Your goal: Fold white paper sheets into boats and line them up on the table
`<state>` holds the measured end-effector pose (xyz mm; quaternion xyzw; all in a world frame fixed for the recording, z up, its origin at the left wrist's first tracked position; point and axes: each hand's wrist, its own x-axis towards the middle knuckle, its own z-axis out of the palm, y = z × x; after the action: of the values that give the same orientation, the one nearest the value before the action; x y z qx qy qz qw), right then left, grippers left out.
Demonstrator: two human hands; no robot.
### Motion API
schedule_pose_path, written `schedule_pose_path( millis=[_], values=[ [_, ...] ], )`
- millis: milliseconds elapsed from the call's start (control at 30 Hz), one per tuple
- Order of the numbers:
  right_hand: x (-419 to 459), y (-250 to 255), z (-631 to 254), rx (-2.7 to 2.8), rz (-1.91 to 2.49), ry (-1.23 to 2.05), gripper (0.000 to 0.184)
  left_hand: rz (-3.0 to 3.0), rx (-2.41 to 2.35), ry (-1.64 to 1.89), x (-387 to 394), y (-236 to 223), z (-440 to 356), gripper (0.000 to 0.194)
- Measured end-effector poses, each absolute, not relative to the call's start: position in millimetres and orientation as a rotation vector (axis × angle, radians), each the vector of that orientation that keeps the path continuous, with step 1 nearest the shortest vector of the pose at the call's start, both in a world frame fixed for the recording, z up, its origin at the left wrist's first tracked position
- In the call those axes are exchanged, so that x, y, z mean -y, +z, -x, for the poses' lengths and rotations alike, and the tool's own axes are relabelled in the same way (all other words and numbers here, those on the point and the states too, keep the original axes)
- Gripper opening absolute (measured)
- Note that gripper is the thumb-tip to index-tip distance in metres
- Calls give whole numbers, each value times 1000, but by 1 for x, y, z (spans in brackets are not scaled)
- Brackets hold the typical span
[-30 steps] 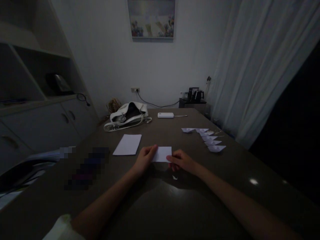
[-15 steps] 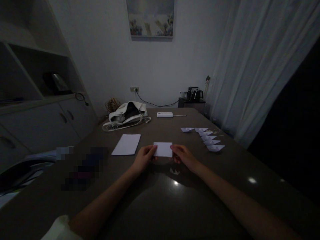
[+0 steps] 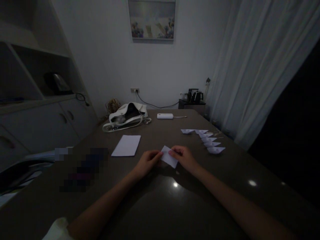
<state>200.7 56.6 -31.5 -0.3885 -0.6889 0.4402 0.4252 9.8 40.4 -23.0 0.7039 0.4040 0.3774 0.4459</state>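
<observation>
A small folded sheet of white paper [image 3: 170,158] is held tilted above the dark table [image 3: 160,206], between my two hands. My left hand [image 3: 149,160] pinches its left corner between thumb and fingers. On the other side my right hand [image 3: 183,157] grips the upper right part, the thumb lying on the paper's face. The fingers behind the paper are partly hidden. To the right, several folded paper boats [image 3: 216,150] stand in a slanting row. A stack of white paper [image 3: 126,145] lies to the left of my hands.
A white handbag [image 3: 127,116] sits open at the far left of the table. Near the far edge lies a white power bank [image 3: 165,116] with a short cable. A blurred-out dark object [image 3: 86,168] is at the left. Curtains [image 3: 240,66] hang along the right side.
The folded paper has turned from lying level to a tilted, diamond-like position. My right hand has shifted its grip further over the paper; my left hand has moved slightly right.
</observation>
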Motion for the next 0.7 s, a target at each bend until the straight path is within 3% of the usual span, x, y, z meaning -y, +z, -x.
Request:
schedule_pose_path(
  millis=[167,467,700],
  values=[
    [-60,-33,-201,1490,984,1301,36,-1595,-909,1058,-42,-21,-9,31],
    [-53,-35,-197,1334,901,1497,40,-1566,-761,1046,-39,-19,-10,60],
    [-51,-34,-195,1523,869,1488,40,-1597,-865,1056,-41,-22,-10,54]
  ],
)
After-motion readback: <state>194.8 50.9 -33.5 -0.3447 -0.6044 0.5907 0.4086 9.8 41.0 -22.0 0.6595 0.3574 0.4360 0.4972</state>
